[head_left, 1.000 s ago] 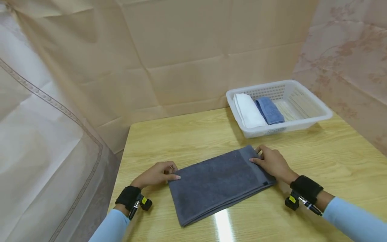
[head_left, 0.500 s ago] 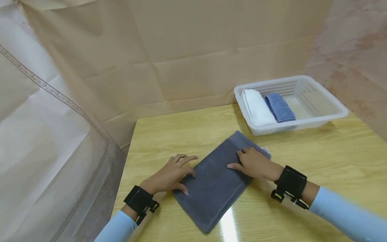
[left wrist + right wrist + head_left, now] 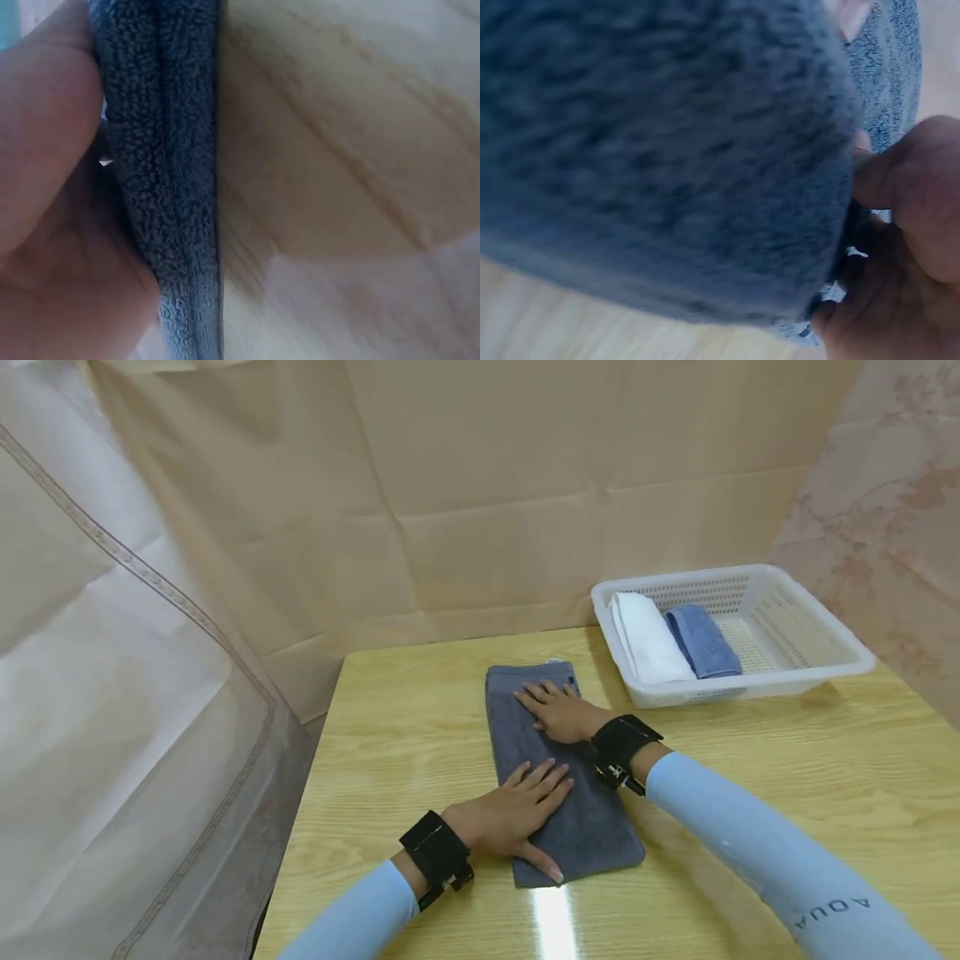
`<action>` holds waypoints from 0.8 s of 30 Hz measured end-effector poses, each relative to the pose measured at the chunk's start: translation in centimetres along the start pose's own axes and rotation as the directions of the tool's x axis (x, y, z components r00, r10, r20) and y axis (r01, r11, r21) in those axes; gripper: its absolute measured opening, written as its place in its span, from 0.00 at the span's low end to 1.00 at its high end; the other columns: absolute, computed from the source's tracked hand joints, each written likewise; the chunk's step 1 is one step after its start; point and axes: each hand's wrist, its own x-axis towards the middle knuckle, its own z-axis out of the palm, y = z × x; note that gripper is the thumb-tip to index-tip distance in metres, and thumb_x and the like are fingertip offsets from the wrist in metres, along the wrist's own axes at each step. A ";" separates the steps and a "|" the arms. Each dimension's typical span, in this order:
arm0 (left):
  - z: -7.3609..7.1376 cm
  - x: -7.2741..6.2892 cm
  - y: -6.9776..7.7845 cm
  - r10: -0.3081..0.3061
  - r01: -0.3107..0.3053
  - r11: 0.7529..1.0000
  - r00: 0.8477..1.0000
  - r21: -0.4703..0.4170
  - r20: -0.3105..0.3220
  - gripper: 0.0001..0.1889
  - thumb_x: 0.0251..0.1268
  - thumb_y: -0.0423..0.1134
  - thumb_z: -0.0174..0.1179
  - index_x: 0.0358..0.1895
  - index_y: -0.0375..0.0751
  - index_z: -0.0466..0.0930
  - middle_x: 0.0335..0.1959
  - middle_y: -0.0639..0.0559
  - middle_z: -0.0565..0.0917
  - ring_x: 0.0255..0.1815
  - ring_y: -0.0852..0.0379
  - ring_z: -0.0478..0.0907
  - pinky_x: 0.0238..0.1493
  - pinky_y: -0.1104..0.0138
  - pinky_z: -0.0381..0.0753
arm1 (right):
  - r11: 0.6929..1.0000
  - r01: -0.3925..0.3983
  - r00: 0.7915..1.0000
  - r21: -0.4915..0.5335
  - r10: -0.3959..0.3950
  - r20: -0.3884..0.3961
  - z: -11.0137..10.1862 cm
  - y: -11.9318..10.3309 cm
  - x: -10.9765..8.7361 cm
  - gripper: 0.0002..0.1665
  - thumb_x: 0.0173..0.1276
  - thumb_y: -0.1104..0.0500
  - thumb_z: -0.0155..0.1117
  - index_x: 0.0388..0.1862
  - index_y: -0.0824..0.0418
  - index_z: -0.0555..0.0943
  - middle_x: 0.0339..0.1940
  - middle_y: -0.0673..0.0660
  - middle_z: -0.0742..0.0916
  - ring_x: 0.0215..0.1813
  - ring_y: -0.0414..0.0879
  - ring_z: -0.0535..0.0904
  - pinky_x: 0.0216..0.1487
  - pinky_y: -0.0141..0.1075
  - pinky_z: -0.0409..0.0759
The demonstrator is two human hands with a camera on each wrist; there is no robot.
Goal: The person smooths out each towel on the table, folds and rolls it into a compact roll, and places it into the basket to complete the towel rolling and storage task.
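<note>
A folded dark grey towel (image 3: 592,827) lies lengthwise away from me on the wooden table, its banded end with a small dark tag at the far side. My left hand (image 3: 510,818) rests spread on its near left part, the thumb close to the near edge. Farther up, my right hand (image 3: 558,710) lies flat over the towel with fingers extended to the left. Close up in the left wrist view, the towel's layered edge (image 3: 176,187) runs beside the palm. The right wrist view shows the thick towel pile (image 3: 667,165) next to my thumb and palm.
A white perforated plastic basket (image 3: 832,643) stands at the table's back right. Inside it, a folded white towel (image 3: 648,639) sits beside a folded blue towel (image 3: 703,642). Beige cloth (image 3: 487,510) hangs behind the table (image 3: 397,718), and a pale curtain (image 3: 112,693) at the left.
The grey towel has turned counterclockwise, from lying crosswise to pointing away from me. Both hands have left its ends and now lie flat on top, the right one farther forward and left.
</note>
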 end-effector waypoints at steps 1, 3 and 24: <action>-0.1 0.0 -0.1 0.002 -0.002 1.000 1.000 -0.008 -0.007 0.61 0.62 0.77 0.55 0.85 0.43 0.36 0.85 0.43 0.35 0.84 0.45 0.29 0.80 0.48 0.36 | 1.000 0.004 1.000 0.001 -0.004 -0.026 0.0 0.1 0.0 0.36 0.83 0.57 0.55 0.82 0.65 0.57 0.81 0.71 0.61 0.79 0.71 0.54 0.71 0.70 0.59; -0.2 -0.1 -0.2 0.025 -0.026 1.000 0.999 -0.015 -0.038 0.59 0.63 0.76 0.56 0.85 0.45 0.39 0.85 0.43 0.38 0.84 0.43 0.32 0.80 0.46 0.39 | 1.000 0.018 0.994 0.003 -0.018 -0.109 0.2 0.3 -0.5 0.36 0.81 0.56 0.58 0.81 0.65 0.60 0.79 0.72 0.63 0.78 0.71 0.58 0.71 0.68 0.61; 3.0 -4.9 0.0 0.179 -0.167 0.984 0.907 0.064 -0.382 0.16 0.70 0.60 0.63 0.46 0.55 0.79 0.48 0.59 0.70 0.44 0.61 0.63 0.50 0.66 0.66 | 0.904 0.422 0.848 -0.064 -0.419 -0.325 5.0 -4.4 -18.2 0.18 0.69 0.41 0.72 0.50 0.48 0.80 0.45 0.42 0.72 0.44 0.34 0.67 0.42 0.31 0.75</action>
